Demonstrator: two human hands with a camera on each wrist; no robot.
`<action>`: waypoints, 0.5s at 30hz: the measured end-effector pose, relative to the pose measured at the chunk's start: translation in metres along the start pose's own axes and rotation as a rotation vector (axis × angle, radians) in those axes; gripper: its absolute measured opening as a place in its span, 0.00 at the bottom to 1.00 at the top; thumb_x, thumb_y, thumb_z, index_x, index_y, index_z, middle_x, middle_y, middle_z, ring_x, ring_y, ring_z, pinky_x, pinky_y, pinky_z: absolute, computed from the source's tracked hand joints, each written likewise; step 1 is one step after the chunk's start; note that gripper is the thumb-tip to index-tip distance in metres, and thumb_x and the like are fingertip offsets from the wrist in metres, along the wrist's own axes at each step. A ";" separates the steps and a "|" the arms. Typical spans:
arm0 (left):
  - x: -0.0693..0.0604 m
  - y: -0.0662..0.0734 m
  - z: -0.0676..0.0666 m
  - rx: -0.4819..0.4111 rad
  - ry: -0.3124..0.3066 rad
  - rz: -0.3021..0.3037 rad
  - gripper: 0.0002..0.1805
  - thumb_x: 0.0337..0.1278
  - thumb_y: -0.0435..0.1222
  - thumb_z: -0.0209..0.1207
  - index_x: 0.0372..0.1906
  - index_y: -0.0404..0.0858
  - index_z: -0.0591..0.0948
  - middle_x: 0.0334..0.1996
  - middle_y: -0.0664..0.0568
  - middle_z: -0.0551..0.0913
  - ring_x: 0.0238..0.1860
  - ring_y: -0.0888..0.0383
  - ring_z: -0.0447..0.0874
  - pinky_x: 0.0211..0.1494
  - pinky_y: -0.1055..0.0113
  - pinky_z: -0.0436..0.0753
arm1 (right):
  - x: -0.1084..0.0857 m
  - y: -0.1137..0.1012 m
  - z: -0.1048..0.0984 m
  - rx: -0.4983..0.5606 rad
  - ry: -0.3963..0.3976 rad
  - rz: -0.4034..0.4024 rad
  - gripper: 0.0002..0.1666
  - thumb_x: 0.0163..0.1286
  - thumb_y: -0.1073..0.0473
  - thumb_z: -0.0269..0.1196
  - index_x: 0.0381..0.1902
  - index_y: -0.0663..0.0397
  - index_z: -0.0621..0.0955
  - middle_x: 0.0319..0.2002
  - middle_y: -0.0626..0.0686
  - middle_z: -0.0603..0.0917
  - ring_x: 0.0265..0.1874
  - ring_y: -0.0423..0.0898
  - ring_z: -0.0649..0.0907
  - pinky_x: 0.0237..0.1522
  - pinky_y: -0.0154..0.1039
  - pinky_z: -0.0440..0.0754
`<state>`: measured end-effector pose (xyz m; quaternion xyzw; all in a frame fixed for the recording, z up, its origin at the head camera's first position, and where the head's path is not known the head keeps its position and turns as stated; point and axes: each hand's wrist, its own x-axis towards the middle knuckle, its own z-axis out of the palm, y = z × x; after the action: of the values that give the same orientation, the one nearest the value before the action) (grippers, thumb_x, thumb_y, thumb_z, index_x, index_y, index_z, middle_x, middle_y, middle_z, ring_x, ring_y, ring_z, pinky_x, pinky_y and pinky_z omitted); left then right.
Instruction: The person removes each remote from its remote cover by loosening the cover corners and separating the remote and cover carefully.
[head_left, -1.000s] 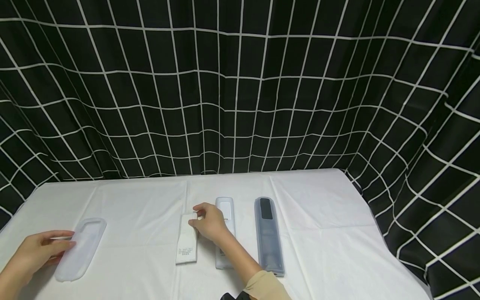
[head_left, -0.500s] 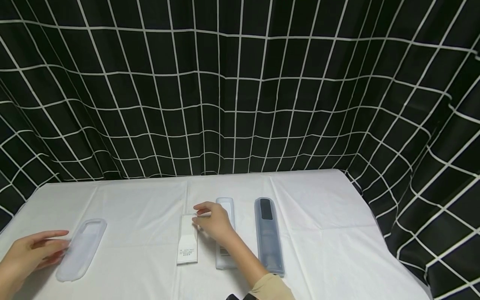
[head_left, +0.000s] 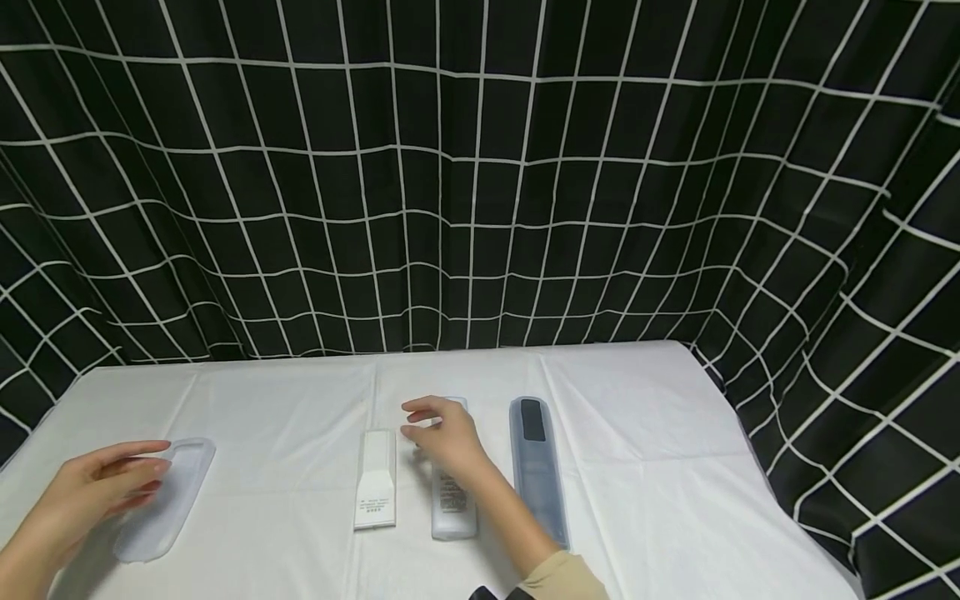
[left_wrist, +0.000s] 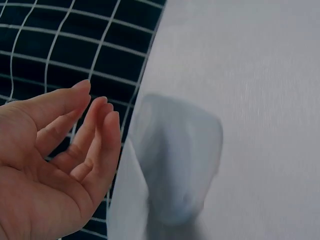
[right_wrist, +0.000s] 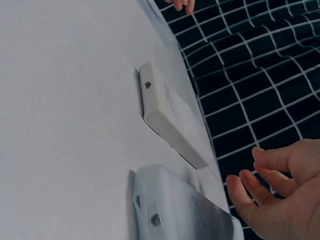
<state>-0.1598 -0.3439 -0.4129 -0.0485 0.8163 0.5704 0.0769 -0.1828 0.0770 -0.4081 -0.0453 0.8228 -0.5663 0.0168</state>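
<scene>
White remote (head_left: 376, 477): hard plastic, smooth, satin to matt, fine printed lettering. Pale flat cover (head_left: 171, 508): translucent, frosted, smooth; silicone or soft plastic, the dim left-wrist view not settling which. Milky cover (head_left: 454, 523): translucent, plastic-looking, smooth, faintly glossy. Blue-grey cover (head_left: 536, 471): translucent, smooth, low sheen. Tablecloth (head_left: 660, 417): white woven cloth, matt, lightly creased. Curtain (head_left: 420, 183): black gridded cloth, matt. Cuff (head_left: 566, 577): beige cloth, matt.
</scene>
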 end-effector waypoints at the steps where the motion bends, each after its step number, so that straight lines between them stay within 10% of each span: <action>1: 0.000 0.002 0.003 -0.007 -0.007 0.010 0.24 0.73 0.33 0.64 0.36 0.74 0.84 0.34 0.72 0.88 0.36 0.71 0.87 0.41 0.72 0.89 | 0.000 0.000 -0.002 -0.004 0.003 -0.002 0.19 0.69 0.67 0.70 0.57 0.64 0.86 0.49 0.62 0.87 0.37 0.49 0.88 0.38 0.39 0.88; 15: 0.011 0.027 0.058 -0.039 -0.114 0.114 0.11 0.75 0.33 0.61 0.53 0.51 0.87 0.40 0.65 0.89 0.40 0.62 0.88 0.45 0.67 0.90 | -0.004 0.002 -0.023 -0.007 0.086 -0.009 0.19 0.70 0.69 0.68 0.57 0.64 0.85 0.50 0.64 0.88 0.42 0.55 0.89 0.42 0.42 0.89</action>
<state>-0.1709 -0.2800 -0.4100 0.0294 0.8008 0.5915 0.0896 -0.1807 0.0996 -0.4020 -0.0244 0.8244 -0.5650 -0.0212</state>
